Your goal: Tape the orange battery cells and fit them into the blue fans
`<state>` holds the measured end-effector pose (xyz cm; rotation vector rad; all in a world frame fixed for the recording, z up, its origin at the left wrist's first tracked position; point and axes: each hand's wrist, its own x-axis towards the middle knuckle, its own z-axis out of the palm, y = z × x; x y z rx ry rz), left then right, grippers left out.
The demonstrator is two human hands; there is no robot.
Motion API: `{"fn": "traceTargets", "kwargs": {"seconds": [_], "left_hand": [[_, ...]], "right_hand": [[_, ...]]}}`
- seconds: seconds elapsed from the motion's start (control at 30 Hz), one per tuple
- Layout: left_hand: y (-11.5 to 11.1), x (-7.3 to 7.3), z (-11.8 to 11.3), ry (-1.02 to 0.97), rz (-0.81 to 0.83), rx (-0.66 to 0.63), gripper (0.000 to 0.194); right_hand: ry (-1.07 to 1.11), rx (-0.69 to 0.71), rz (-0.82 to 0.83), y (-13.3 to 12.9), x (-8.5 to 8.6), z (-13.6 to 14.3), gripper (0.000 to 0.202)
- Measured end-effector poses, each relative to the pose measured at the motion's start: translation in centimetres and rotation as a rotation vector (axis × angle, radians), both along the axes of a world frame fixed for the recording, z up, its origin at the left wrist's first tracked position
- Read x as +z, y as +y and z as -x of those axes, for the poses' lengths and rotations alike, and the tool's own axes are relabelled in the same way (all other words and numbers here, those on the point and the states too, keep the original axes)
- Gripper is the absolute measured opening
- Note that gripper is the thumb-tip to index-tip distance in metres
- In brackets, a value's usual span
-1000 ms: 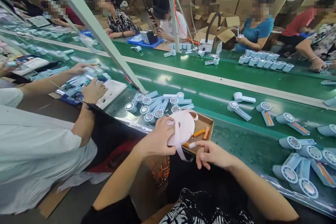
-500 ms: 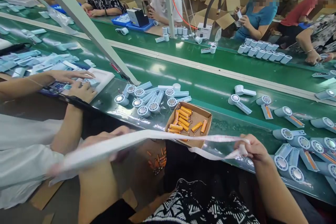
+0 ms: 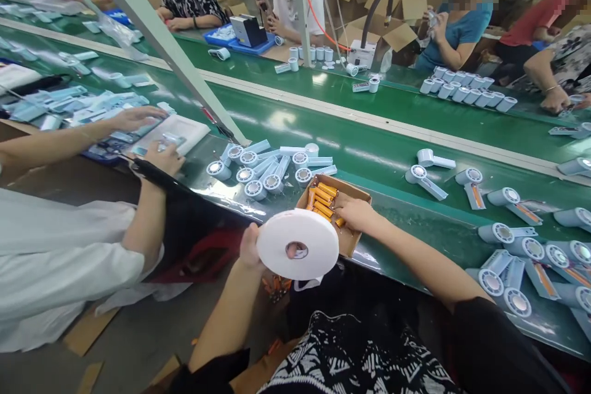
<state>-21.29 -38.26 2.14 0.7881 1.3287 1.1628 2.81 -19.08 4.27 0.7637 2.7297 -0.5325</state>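
Observation:
My left hand (image 3: 250, 249) grips a wide roll of white tape (image 3: 277, 246) by its left edge, and a fingertip shows through the core. A loose loop of tape hangs below the roll. In the shallow cardboard box (image 3: 362, 196) is my right hand (image 3: 356, 212), its fingers bent down among orange cylindrical batteries (image 3: 324, 192) with thin wires. The fingers are closed together, and whatever lies between them is hidden. One orange battery (image 3: 340, 221) shows just under these fingers. The roll stands in front of the box's near left part.
Light-blue handheld fan bodies (image 3: 272, 181) lie in a heap left of the box. More fan bodies (image 3: 517, 301) sit along the right, several with orange batteries in open handles. A co-worker's hands (image 3: 166, 157) work at the left. A slanted metal post (image 3: 184, 74) rises from the green conveyor (image 3: 369, 141).
The stretched strip of white tape between my hands is gone from view. My left hand now holds the roll up, facing me. My right hand has moved left, from the table edge into the box.

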Motion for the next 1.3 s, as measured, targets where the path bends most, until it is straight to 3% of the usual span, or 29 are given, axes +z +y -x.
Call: {"fn": "traceTargets", "kwargs": {"seconds": [0.1,0.27,0.37,0.5,0.63,0.73,0.8,0.9,0.97,1.03,1.1,1.2,1.3], "left_hand": [[0.5,1.1,-1.3,-0.224,-0.079,-0.072,0.091],[0.7,2.3,-1.5,-0.273,-0.088,-0.182,0.073],[1.5,2.3,-1.8,-0.218,-0.014,-0.28,0.071],[2.9,2.6,-2.4,-0.17,0.038,-0.378,0.071],[3.9,3.8,-2.8,-0.135,0.056,-0.463,0.069],[4.7,4.7,-3.1,-0.088,0.039,-0.525,0.065],[5.1,5.0,-3.4,-0.088,0.004,-0.494,0.064],[5.1,4.8,-4.0,-0.133,-0.061,-0.36,0.069],[4.9,4.1,-4.5,-0.172,-0.091,-0.308,0.072],[4.6,3.4,-5.1,-0.23,-0.118,-0.291,0.071],[4.4,2.7,-5.7,-0.291,-0.136,-0.281,0.068],[4.0,2.2,-6.7,-0.27,-0.101,-0.351,0.068],[3.9,2.5,-6.7,-0.177,-0.014,-0.631,0.063]], "right_hand": [[0.092,-0.011,0.085,0.8,0.3,-0.3,0.013],[0.706,-0.246,0.37,-0.6,3.1,-5.4,0.032],[0.814,-0.242,0.285,-2.4,5.3,-6.6,0.032],[0.735,-0.107,0.209,-4.3,6.7,-6.2,0.03],[0.638,-0.084,0.292,-5.0,6.2,-6.2,0.026],[0.637,-0.184,0.385,-5.0,5.5,-6.3,0.023],[0.78,-0.375,0.486,-5.3,4.7,-6.1,0.025],[1.231,-0.779,0.701,-6.9,2.6,-5.2,0.046],[1.483,-0.972,0.806,-8.4,0.9,-4.6,0.055],[1.569,-1.062,0.883,-9.8,-0.3,-4.3,0.061],[1.554,-1.093,0.951,-10.5,-0.5,-4.4,0.063],[1.5,-1.087,0.968,-9.6,2.1,-5.6,0.056],[1.649,-1.037,0.681,-6.4,6.9,-8.7,0.046]]}}
